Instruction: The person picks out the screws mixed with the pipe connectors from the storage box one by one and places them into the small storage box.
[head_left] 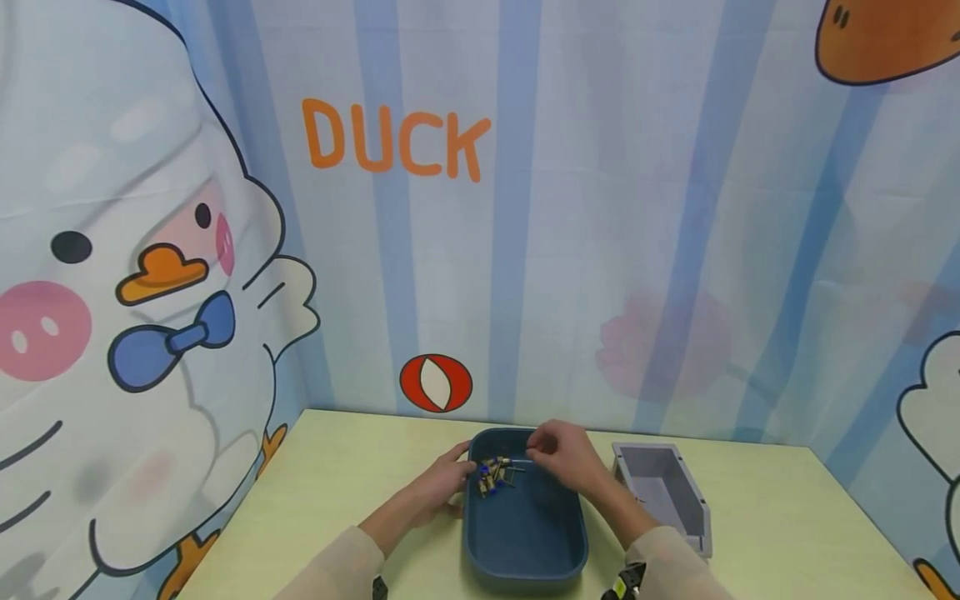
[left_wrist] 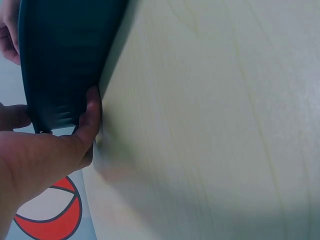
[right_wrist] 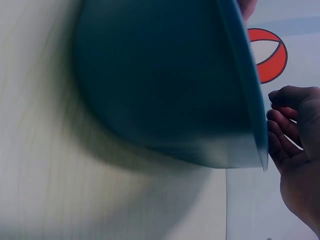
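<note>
A dark blue rectangular tub (head_left: 525,533) stands on the table in the head view. My left hand (head_left: 442,483) grips its left wall, the thumb at the rim and the fingers on the outside. In the left wrist view that hand (left_wrist: 60,145) holds the tub's edge (left_wrist: 65,65). A small heap of brass-coloured, bolt-like pieces (head_left: 493,475) with blue parts lies at the tub's far left. Over its far right corner is my right hand (head_left: 566,454), fingers bent, thumb and fingertips close together. Whether anything small sits between these fingertips is too small to tell.
To the right of the tub is a grey rectangular box (head_left: 663,487), partly behind the right forearm. The pale wooden table (head_left: 780,517) ends at a printed curtain (head_left: 585,250) with cartoon ducks and blue stripes.
</note>
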